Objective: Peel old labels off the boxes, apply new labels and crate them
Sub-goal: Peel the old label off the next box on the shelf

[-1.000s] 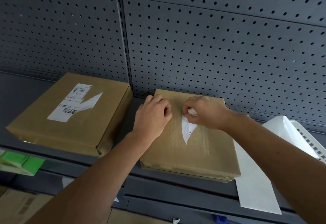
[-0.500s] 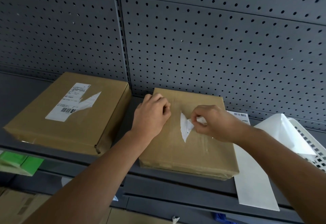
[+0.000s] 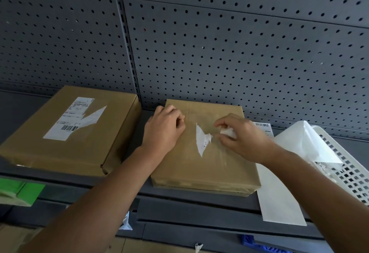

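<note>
It was the peeling step; the box (image 3: 209,163) lay on the shelf (image 3: 179,195); the left hand (image 3: 162,131), fingers curled, pressed it; the right hand (image 3: 241,139) pinched a torn scrap (image 3: 227,133); next, the stuck label bit (image 3: 201,141) needed pulling off.

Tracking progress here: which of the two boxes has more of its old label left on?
The left box: its barcode label is torn but mostly intact. The right box has only a small white scrap stuck on.
</note>
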A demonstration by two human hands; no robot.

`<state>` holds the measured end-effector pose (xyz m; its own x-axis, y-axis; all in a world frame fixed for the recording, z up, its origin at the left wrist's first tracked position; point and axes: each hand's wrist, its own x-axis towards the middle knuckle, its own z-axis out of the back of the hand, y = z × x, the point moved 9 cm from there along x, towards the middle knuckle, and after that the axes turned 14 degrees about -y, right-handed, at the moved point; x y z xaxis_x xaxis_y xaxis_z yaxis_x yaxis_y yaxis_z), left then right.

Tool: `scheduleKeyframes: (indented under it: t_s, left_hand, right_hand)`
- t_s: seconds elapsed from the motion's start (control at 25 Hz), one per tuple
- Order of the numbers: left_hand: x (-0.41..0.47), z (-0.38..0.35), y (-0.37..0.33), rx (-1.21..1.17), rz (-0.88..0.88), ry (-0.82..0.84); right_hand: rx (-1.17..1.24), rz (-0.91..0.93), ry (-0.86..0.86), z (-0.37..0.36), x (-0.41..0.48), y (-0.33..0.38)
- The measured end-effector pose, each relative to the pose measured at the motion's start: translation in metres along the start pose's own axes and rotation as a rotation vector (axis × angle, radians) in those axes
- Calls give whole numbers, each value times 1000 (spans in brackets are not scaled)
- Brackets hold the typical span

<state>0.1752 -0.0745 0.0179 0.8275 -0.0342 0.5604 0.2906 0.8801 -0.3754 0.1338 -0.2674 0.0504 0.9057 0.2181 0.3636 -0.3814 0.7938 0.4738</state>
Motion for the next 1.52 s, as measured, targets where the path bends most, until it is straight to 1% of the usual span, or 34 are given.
scheduleKeyframes:
  t_s: [0.12, 0.36, 0.48, 0.6, 0.64, 0.68, 0.8, 0.84, 0.96, 1.08, 1.2, 1.28, 1.36, 1.48, 1.52]
  left_hand:
    - [1, 0, -2, 1, -5, -6]
    - [0, -1, -2, 4, -9, -1]
    - [0, 0, -2, -1, -12, -5]
    - [1, 0, -1, 7, -6, -2]
    - [1, 0, 0, 5, -1, -2]
    - [1, -1, 0, 4, 2, -4]
    - [0, 0, 1, 25, -4, 5]
    - [-1, 1, 1, 32, -12, 9]
    - [-1, 6, 1, 89, -44, 31]
    - [5, 9, -9, 151, -97, 74]
    - [13, 10, -39, 85, -121, 86]
    - [13, 6, -66, 9, -143, 98]
    - [10, -3, -86, -39, -162, 122]
    - [10, -17, -95, -31, -157, 152]
    - [10, -20, -94, -27, -147, 158]
  right_hand:
    - [-42, 40, 47, -22, 5, 1]
    - [-116, 61, -6, -28, 2, 0]
    - [-35, 87, -16, -20, -16, 9]
    - [111, 124, 74, -18, -39, 37]
    - [159, 108, 85, -15, -43, 44]
    - [201, 44, 62, -9, -42, 43]
    - [308, -269, -74, 15, -31, 11]
    - [349, -343, -117, 23, -30, 0]
    - [434, -487, -241, 50, -34, -29]
    - [469, -579, -377, 94, -49, -61]
    - [538, -678, -522, 139, -74, -97]
    - [488, -716, -613, 164, -97, -125]
    - [296, -731, -665, 186, -121, -150]
    - [-49, -767, -625, 209, -151, -176]
    - [-126, -775, -614, 213, -158, -181]
